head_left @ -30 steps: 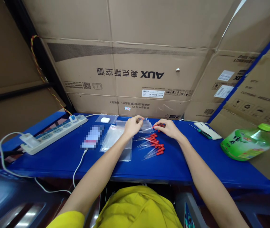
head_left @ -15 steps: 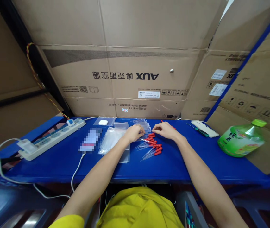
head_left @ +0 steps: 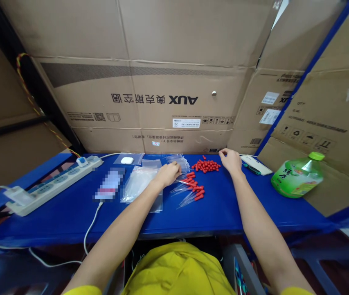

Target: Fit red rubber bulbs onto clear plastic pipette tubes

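My left hand (head_left: 168, 174) is closed, its fingertips beside the clear slender pipette tubes (head_left: 179, 160); whatever it may hold is hidden. My right hand (head_left: 232, 160) hovers to the right of a pile of red rubber bulbs (head_left: 207, 166). Its fingers are bent together, and anything between them is too small to make out. Nearer to me, several droppers (head_left: 189, 198), clear tubes with red bulbs on their ends, lie in a loose row. Clear zip bags (head_left: 137, 186) lie under and left of my left forearm.
On the left are a power strip (head_left: 59, 182), a phone (head_left: 111, 184) on a white cable and a small white case (head_left: 127, 160). A white phone-like object (head_left: 258, 164) and a green tea bottle (head_left: 298, 176) stand right on the blue table (head_left: 217, 213). Cardboard (head_left: 162, 37) walls the back.
My right hand has moved right, away from my left hand, uncovering the pile of red bulbs. My left hand stays by the tubes. The whole view has shifted slightly.
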{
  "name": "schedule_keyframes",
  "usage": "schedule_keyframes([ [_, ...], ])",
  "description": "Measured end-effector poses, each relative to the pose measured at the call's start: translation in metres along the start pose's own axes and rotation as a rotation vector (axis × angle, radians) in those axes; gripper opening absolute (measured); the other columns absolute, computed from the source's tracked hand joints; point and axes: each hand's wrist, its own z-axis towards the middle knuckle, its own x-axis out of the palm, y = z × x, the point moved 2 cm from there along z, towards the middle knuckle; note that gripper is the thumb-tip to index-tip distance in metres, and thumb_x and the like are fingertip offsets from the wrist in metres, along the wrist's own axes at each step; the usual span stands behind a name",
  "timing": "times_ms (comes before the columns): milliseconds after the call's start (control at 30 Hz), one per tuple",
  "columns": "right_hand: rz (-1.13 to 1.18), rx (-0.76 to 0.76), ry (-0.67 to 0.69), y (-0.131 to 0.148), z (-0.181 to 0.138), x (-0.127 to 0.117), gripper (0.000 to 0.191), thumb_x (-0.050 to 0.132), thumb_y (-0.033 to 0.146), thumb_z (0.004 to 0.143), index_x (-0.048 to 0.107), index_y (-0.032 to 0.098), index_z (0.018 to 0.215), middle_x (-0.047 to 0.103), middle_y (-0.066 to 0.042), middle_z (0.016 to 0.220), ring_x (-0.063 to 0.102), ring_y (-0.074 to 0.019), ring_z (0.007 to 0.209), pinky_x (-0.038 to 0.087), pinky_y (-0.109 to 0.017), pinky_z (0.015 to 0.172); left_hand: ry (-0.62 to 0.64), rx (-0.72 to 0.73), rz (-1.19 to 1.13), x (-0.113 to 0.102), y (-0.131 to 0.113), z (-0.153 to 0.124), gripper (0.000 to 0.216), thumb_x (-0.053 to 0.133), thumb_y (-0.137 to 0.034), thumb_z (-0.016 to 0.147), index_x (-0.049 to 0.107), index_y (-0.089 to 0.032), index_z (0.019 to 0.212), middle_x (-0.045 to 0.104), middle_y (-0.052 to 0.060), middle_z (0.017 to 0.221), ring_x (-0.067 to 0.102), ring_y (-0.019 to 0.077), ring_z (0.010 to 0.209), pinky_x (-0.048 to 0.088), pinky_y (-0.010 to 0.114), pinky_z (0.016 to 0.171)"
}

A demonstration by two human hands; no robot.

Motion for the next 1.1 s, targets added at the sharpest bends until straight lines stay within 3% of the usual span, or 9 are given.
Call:
schedule_keyframes([
  [100,0.012,0.042,0.099,-0.01,0.002,0.012,0.034,0.051,0.04,0.099,0.078,0.025,0.113,0.078,-0.011,0.115,0.069,-0.03,0.109,0.051,-0.037,0.09,-0.009,-0.034,0.011,-0.001,-0.001,0.0,0.02,0.049,-0.03,0.104,0.066,-0.021,0.109,0.071,0.013,0.116,0.072,0.0272,0.098,0.05,0.034,0.083],
  [267,0.085,-0.115,0.272,0.001,0.0,0.031,0.049,0.032,0.041,0.107,0.066,0.027,0.139,0.069,-0.008,0.139,0.059,-0.0292,0.131,0.045,-0.042,0.107,-0.01,-0.073,-0.056,-0.007,-0.004,-0.001,0.023,0.043,-0.02,0.104,0.058,-0.02,0.122,0.077,0.008,0.095,0.073,0.0259,0.091,0.047,0.033,0.079],
  [367,0.055,-0.189,0.399,0.018,-0.005,0.039,0.056,0.019,0.045,0.109,0.059,0.033,0.146,0.062,-0.004,0.149,0.051,-0.0308,0.138,0.038,-0.05,0.114,-0.046,-0.057,-0.062,-0.011,-0.007,-0.002,0.037,0.044,-0.01,0.099,0.054,-0.019,0.133,0.077,0.009,0.102,0.072,0.026,0.102,0.047,0.035,0.085],
  [500,-0.016,-0.196,0.482,0.036,-0.007,0.045,0.066,0.014,0.052,0.109,0.067,0.029,0.14,0.062,-0.009,0.148,0.047,-0.0321,0.141,0.032,-0.053,0.116,-0.097,-0.058,-0.073,-0.017,-0.011,-0.004,0.045,0.041,-0.002,0.094,0.056,-0.019,0.133,0.075,0.01,0.114,0.07,0.0243,0.109,0.045,0.036,0.092],
  [633,-0.033,-0.175,0.43,0.041,-0.007,0.047,0.073,0.013,0.052,0.109,0.077,0.02,0.125,0.069,-0.018,0.135,0.051,-0.0322,0.137,0.033,-0.053,0.114,-0.17,-0.061,-0.136,-0.019,-0.011,-0.005,0.039,0.038,-0.007,0.098,0.056,-0.018,0.131,0.073,0.012,0.118,0.069,0.025,0.108,0.046,0.038,0.093],
  [867,-0.011,-0.142,0.343,0.036,-0.009,0.051,0.078,0.017,0.059,0.107,0.081,0.015,0.11,0.074,-0.024,0.119,0.06,-0.0343,0.127,0.037,-0.056,0.11,-0.326,0.046,-0.37,-0.013,-0.009,-0.001,0.03,0.04,-0.015,0.101,0.06,-0.019,0.124,0.07,0.011,0.122,0.067,0.0247,0.111,0.049,0.037,0.096],
  [1000,0.007,-0.152,0.303,0.039,-0.01,0.049,0.073,0.021,0.057,0.108,0.08,0.014,0.107,0.074,-0.024,0.119,0.059,-0.0332,0.128,0.037,-0.053,0.11,-0.37,0.067,-0.462,-0.014,-0.008,0.001,0.027,0.046,-0.015,0.099,0.07,-0.019,0.112,0.074,0.009,0.112,0.068,0.0229,0.104,0.05,0.036,0.096],
  [1100,0.032,-0.201,0.232,0.043,-0.01,0.042,0.065,0.024,0.05,0.109,0.08,0.017,0.107,0.076,-0.019,0.118,0.061,-0.0307,0.126,0.039,-0.049,0.109,-0.372,0.007,-0.607,-0.015,-0.007,0.003,0.018,0.059,-0.021,0.095,0.075,-0.02,0.103,0.077,0.006,0.098,0.07,0.021,0.089,0.052,0.034,0.088],
])
